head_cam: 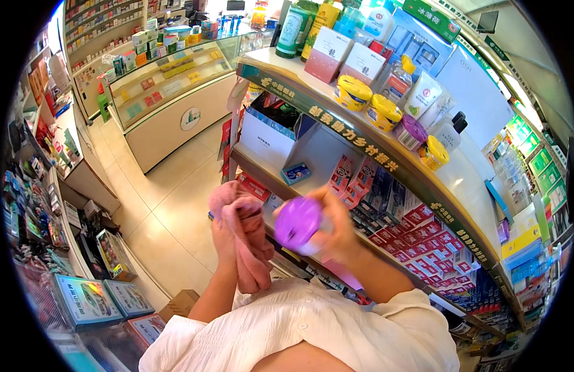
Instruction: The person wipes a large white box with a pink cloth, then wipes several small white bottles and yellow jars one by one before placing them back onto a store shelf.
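In front of my chest, my right hand (338, 223) grips a round container with a purple lid (298, 223), blurred, its lid facing up towards me. To its left, my left hand (223, 239) holds a bunched pink cloth (247, 237), which hangs down over the wrist side. Cloth and container are apart. Beyond them, on the top shelf, stand yellow-lidded tubs (353, 92) and a similar purple-lidded tub (410, 132) in a row along the edge. Behind that row are a pump-type bottle with a yellow cap (398, 80), a white tube (422, 94) and pink-and-white boxes (328, 53).
The curved shelf edge (352, 135) runs close across my right side. Below it are a white carton (268, 139), a small blue box (295, 173) and rows of red packets (407, 232). A glass display counter (175, 83) stands beyond the tiled aisle; packed shelves line the left.
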Motion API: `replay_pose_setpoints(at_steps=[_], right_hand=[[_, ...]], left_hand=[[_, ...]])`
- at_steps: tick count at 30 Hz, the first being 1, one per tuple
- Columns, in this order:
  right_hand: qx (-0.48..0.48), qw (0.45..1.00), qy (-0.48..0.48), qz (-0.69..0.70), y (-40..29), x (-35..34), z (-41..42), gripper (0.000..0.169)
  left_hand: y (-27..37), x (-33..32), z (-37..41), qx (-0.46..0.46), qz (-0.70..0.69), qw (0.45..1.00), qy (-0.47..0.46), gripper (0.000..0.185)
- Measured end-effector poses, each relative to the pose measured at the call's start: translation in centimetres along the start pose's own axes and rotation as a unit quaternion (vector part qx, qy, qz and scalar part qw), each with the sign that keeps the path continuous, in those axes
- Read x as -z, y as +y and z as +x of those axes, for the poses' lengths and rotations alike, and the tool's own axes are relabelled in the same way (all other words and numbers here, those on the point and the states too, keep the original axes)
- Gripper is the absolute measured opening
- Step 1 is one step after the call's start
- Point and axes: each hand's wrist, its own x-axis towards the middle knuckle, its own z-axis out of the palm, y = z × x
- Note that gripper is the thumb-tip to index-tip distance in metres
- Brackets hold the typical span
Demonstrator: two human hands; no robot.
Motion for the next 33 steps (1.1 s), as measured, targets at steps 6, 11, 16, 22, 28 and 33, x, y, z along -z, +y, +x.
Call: replay_pose_setpoints(at_steps=[6, 11, 16, 22, 28, 33], right_hand=[[0.133, 0.964, 0.115, -0.197, -9.7, 1.4, 9.9, 0.070], [0.207, 0.830, 0.211, -0.473, -10.8, 6.1, 17.2, 0.067], [0.164, 0.662, 0.247, -0.688, -9.2, 5.5, 19.7, 0.062], [0.166, 0.505, 0.251, -0.809, -8.3, 4.9, 20.2, 0.046], [0.219, 0.526, 0.199, -0.797, -8.3, 5.5, 20.0, 0.037], [0.234, 0.533, 0.161, -0.797, -8.2, 6.7, 20.0, 0.032]], left_hand=[[-1.1, 6.0, 2.1, 0.022, -0.060, 0.993, 0.098, 0.029], [-1.9, 6.5, 1.8, 0.026, -0.101, 0.991, 0.080, 0.030], [-2.8, 7.3, 1.9, 0.017, -0.040, 0.995, 0.093, 0.034], [-0.6, 6.5, 0.5, 0.028, -0.017, 0.995, 0.098, 0.037], [-0.3, 4.3, -0.7, 0.036, 0.006, 0.997, 0.066, 0.038], [0.4, 1.6, -2.3, 0.066, 0.092, 0.993, 0.020, 0.037]])
